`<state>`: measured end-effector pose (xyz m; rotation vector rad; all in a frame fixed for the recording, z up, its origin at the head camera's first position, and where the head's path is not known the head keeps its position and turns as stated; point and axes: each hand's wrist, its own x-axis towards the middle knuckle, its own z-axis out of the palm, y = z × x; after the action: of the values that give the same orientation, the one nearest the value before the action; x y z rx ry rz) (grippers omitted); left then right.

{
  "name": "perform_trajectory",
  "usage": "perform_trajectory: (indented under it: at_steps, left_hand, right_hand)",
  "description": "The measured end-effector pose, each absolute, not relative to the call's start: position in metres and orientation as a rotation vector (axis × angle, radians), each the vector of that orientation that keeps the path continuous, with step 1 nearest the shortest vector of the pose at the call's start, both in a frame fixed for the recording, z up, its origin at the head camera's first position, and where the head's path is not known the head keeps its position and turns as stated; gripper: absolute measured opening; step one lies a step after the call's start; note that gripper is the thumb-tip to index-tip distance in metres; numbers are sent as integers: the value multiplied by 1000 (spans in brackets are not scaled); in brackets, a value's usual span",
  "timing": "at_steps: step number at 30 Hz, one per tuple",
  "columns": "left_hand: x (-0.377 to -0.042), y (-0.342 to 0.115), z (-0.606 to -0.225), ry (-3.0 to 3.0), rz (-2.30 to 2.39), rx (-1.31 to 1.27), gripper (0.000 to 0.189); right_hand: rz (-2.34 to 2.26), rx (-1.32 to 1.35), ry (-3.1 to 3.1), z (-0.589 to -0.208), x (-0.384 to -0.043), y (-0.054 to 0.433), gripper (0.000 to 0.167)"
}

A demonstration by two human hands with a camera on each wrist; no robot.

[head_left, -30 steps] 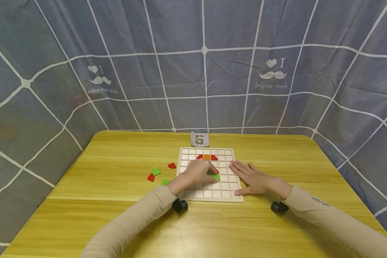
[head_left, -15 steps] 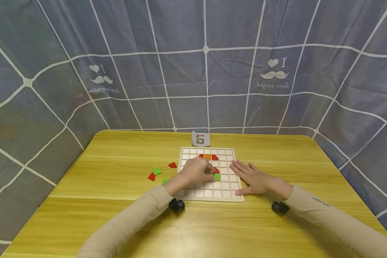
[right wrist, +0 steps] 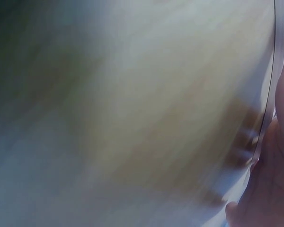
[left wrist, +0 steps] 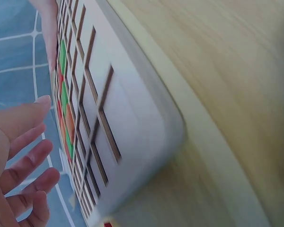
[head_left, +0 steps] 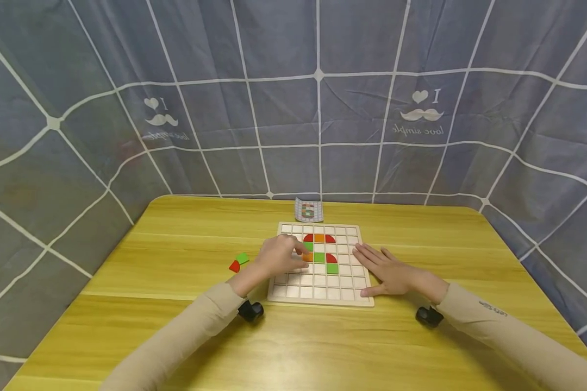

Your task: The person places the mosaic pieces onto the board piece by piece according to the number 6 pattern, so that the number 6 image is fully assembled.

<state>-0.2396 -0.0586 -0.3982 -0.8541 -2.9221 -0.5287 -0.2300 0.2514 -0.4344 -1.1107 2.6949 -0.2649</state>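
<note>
A pale wooden grid board [head_left: 318, 294] lies on the table. Red quarter-round tiles [head_left: 331, 258], orange squares [head_left: 319, 238] and green squares [head_left: 332, 268] sit in some of its cells. My left hand [head_left: 279, 256] hovers over the board's left part, fingertips close by an orange square tile. In the left wrist view its fingers are apart and loosely bent, with nothing between them. My right hand [head_left: 391, 272] rests flat on the board's right edge, fingers straight and spread. In the right wrist view, part of this hand [right wrist: 265, 189] shows along the board's edge.
Left of the board lie a loose green square tile [head_left: 243, 258] and a red quarter-round tile [head_left: 234, 266]. A small curled pattern card [head_left: 308, 210] stands behind the board. A grey-blue curtain [head_left: 283, 114] with white lines encloses the table [head_left: 332, 347].
My left hand has drawn back leftward from the middle of the board, uncovering green and orange tiles. It now covers where other loose tiles lay. The right hand has stayed on the board's edge.
</note>
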Motion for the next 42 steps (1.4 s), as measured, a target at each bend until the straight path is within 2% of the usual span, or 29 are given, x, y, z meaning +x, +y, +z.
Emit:
perform_trajectory:
  at_steps: [19,26,42]
  left_hand:
    - [-255,-124,-396,-2942,-616,-664,32]
    - [-262,-138,-402,-3022,-560,-648,35]
    - [-266,-138,-407,-3112,-534,-584,24]
  right_hand:
    - [-283,-1091,2711,-445,-235,256,99]
    - [-283,-1135,2707,-437,-230,252,98]
    - [-260,-1101,2680,-429,-229,251,98]
